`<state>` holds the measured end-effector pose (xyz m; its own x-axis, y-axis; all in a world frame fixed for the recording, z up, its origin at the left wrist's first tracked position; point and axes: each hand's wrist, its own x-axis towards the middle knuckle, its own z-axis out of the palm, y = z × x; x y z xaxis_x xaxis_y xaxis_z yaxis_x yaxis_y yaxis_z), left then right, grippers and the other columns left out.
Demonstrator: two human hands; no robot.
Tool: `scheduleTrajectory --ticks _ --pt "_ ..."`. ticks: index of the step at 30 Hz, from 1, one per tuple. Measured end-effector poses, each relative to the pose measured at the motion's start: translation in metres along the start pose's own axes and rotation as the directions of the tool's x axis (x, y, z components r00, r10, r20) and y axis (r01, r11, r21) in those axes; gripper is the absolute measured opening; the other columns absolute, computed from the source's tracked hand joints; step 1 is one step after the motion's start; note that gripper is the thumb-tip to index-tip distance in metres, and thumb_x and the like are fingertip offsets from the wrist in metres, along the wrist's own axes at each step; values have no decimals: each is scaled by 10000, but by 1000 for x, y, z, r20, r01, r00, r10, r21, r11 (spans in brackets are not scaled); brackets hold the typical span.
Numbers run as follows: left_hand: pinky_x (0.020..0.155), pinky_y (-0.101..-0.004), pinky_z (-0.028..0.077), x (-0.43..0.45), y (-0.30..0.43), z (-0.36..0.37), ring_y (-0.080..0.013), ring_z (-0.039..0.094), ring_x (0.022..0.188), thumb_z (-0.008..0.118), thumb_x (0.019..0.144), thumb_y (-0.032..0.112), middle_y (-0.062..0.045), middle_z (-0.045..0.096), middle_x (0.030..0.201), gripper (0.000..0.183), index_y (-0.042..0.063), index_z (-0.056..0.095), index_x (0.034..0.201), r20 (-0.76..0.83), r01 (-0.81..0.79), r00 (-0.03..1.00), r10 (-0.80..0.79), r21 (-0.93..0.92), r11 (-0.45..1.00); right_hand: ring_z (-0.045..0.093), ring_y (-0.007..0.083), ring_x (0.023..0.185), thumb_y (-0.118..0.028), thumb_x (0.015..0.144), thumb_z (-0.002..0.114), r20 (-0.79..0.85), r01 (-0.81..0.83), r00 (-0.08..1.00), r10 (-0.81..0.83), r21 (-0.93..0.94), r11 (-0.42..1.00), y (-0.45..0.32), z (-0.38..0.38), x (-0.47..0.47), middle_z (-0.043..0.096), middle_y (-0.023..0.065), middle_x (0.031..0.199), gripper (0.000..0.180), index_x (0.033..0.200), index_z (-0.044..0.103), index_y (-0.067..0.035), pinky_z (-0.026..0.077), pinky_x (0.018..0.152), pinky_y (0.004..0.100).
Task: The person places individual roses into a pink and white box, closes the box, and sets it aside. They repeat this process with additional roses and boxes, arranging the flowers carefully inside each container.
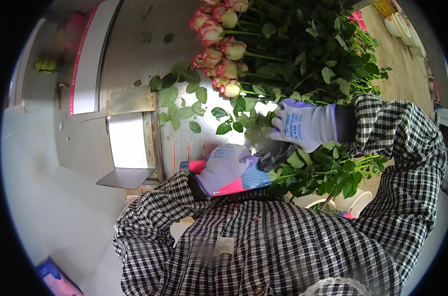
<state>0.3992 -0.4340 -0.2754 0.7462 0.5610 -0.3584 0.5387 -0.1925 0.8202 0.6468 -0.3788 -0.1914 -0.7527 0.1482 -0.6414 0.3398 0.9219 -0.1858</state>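
My left hand (pixel 226 166), in a pale lavender knit glove, grips a pink-and-blue corrugated cardboard wrap (pixel 255 177) close to my body. Leafy green stems (pixel 320 172) stick out of the wrap's right end; any blooms inside are hidden. My right hand (pixel 305 124), gloved alike, is closed around a black hand tool (pixel 275 153), partly blurred, whose kind I cannot make out for certain. The tool's lower end meets the wrap's right edge, beside my left fingers.
Pink-edged cream roses (pixel 224 51) lie in a pile beyond my hands, stems to the right. Loose leaves (pixel 187 107) litter the metal table (pixel 131 66). At left stands a metal bracket (pixel 131 177). White buckets (pixel 398 26) stand far right, another bucket (pixel 353 201) below the stems.
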Motion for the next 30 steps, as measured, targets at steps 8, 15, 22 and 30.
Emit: scheduleTrajectory --ticks 8,15,22,30 --pt "836 -400 485 13 -6 -20 -312 623 935 608 887 313 -148 646 1019 321 56 622 1079 -154 -80 984 90 68 994 578 288 923 -306 651 666 -92 -276 953 289 129 952 -9 3 -10 587 114 963 597 1167 512 -50 427 842 433" --pt "1137 -521 170 10 -19 29 -306 299 1373 658 762 551 -145 351 1470 884 74 338 1435 -62 -268 919 390 628 731 602 184 913 -286 837 695 302 -161 878 370 916 -366 -119 47 -26 639 131 1047 382 1092 610 -16 476 818 328" --pt "1168 -474 176 16 -72 119 -266 297 1376 586 827 364 -100 386 1433 646 58 410 1368 -37 -257 878 478 806 534 622 132 631 -290 875 666 532 -153 797 286 635 -757 -181 126 22 699 75 810 276 958 702 -29 493 590 263" --pt "1130 -470 261 11 -53 116 -284 382 1313 609 833 259 -115 464 1359 527 55 486 1303 -179 -306 840 512 623 720 629 174 594 -243 916 622 589 -175 782 206 524 -833 -168 115 48 621 69 685 241 966 585 -11 539 554 303"
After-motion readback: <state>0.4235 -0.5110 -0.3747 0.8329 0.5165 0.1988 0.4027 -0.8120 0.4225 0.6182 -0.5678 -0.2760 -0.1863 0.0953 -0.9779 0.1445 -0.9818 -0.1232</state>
